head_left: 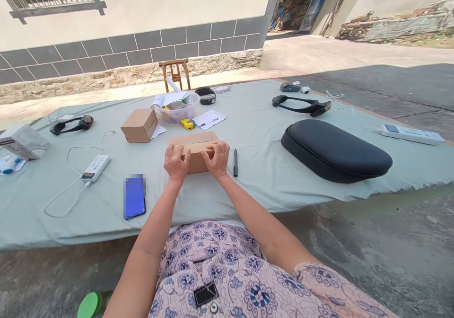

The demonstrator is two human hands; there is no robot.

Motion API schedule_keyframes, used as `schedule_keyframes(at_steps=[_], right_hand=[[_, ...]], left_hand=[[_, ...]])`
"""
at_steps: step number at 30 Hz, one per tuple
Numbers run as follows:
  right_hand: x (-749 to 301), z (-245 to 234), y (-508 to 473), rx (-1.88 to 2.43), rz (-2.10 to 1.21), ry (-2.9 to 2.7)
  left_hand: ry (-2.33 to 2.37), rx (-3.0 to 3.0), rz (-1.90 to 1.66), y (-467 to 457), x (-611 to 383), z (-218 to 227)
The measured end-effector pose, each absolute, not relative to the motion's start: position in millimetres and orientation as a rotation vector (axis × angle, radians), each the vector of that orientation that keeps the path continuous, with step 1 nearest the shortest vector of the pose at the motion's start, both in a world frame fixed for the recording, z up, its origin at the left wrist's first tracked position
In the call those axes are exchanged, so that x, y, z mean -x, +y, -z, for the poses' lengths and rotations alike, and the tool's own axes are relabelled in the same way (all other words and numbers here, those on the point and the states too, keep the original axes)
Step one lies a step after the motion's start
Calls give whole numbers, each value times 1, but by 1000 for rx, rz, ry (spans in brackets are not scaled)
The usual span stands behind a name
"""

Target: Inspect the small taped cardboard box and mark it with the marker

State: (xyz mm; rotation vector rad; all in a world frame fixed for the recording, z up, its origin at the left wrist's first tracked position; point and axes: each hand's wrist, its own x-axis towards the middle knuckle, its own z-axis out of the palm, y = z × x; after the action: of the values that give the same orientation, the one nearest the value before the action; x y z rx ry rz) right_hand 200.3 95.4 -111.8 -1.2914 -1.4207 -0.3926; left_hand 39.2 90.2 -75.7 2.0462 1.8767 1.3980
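A small brown cardboard box rests on the cloth-covered table in front of me, its top flap raised at the far side. My left hand grips the box's left end, thumb on the near edge and fingers over the top. At the right end, my right hand holds it in the same way. Just right of that hand lies a black pen. Left of the box is a phone with a blue blurred screen. The inside of the box is hidden.
Behind are a closed cardboard box, a plastic basket of small items, a yellow tape measure and paper. A black case stands right; a power strip with a cable lies left. Black headsets sit farther back.
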Motion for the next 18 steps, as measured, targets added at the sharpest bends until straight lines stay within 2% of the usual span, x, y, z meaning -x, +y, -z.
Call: schedule_keyframes(at_steps=[18], right_hand=[[-200,111,94,1205,339,-1410]], left_hand=[[1916,-2088,-1386,92,-34,80]])
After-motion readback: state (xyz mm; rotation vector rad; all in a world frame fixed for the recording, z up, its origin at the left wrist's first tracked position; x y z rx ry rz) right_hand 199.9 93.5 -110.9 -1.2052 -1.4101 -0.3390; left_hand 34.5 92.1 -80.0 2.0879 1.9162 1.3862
